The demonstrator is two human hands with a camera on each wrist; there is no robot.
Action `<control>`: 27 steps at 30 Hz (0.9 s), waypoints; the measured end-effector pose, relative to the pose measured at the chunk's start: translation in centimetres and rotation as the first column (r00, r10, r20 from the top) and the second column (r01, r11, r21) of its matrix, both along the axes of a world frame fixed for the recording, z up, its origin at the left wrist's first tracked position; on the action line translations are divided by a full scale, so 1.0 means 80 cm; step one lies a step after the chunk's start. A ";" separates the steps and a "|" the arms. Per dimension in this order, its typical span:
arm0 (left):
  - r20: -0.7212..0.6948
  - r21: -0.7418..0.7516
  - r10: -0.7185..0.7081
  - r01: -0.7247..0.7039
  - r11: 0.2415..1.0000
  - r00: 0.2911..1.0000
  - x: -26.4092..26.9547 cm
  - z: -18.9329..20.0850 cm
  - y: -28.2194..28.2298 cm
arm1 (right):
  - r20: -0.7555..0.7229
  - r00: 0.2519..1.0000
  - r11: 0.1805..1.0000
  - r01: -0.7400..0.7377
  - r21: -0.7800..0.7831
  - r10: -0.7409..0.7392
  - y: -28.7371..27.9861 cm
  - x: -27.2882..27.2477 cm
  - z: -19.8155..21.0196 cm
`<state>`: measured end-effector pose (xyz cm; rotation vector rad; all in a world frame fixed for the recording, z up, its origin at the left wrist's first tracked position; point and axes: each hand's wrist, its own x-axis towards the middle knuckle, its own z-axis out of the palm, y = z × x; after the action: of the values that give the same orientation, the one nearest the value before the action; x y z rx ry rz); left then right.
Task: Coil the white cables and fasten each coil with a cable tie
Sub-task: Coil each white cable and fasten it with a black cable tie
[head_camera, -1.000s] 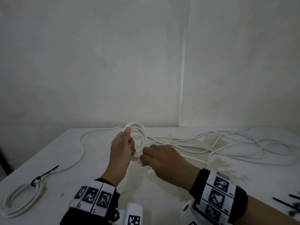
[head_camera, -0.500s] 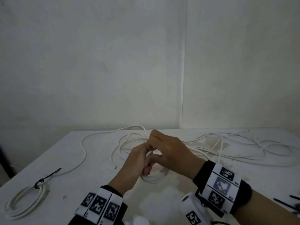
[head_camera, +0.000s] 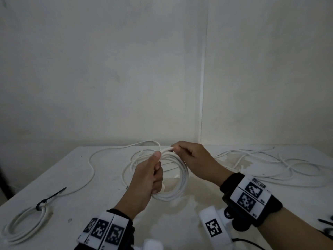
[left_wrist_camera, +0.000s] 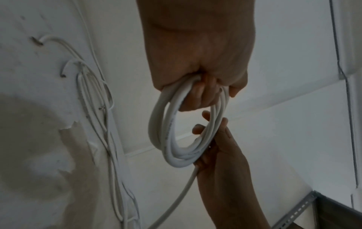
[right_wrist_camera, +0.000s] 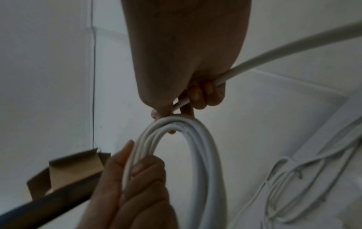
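Observation:
A white cable coil of several loops hangs upright above the table centre. My left hand grips its near left side, fingers curled round the loops. My right hand pinches the free strand at the coil's top, laying it against the loops. The rest of that cable trails off to the left over the table. A finished coil bound with a black cable tie lies at the front left.
Loose white cables sprawl over the right half of the white table. Black cable ties lie at the right edge. Walls stand close behind the table. A cardboard box shows in the right wrist view.
The coil has been raised upright again. My right hand has swung from the front of the coil up to its top, bringing another turn of cable round. The left hand keeps its grip.

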<state>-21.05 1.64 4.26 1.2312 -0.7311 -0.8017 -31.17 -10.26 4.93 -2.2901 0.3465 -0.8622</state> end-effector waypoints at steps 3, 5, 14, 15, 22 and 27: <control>-0.092 -0.085 0.051 -0.059 0.995 0.994 0.005 0.008 -0.001 | 0.026 0.998 0.971 -0.063 0.229 0.059 0.010 0.001 0.005; -0.152 -0.133 0.074 -0.094 0.987 0.986 0.010 0.013 -0.002 | 0.078 0.992 0.912 -0.125 0.390 0.103 0.018 0.003 0.003; -0.062 -0.122 0.061 -0.068 0.990 0.996 0.013 0.006 -0.003 | 0.103 0.994 0.963 -0.007 0.268 -0.022 0.015 0.013 -0.004; -0.049 -0.106 0.050 -0.055 0.993 0.998 0.015 0.006 -0.002 | 0.095 0.995 0.968 0.009 0.251 -0.034 0.014 0.013 -0.004; -0.199 -0.154 -0.130 0.100 0.983 0.971 0.018 0.002 0.010 | 0.047 0.996 0.981 0.065 0.183 -0.075 0.012 0.012 -0.003; -0.138 -0.040 -0.125 0.120 0.992 0.982 0.026 0.007 0.008 | -0.039 0.994 0.989 0.109 0.098 -0.106 0.014 0.005 0.003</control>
<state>-18.94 2.30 4.83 1.0969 -0.7068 -0.9648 -30.78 -9.16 5.20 -2.2119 0.5203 -0.8411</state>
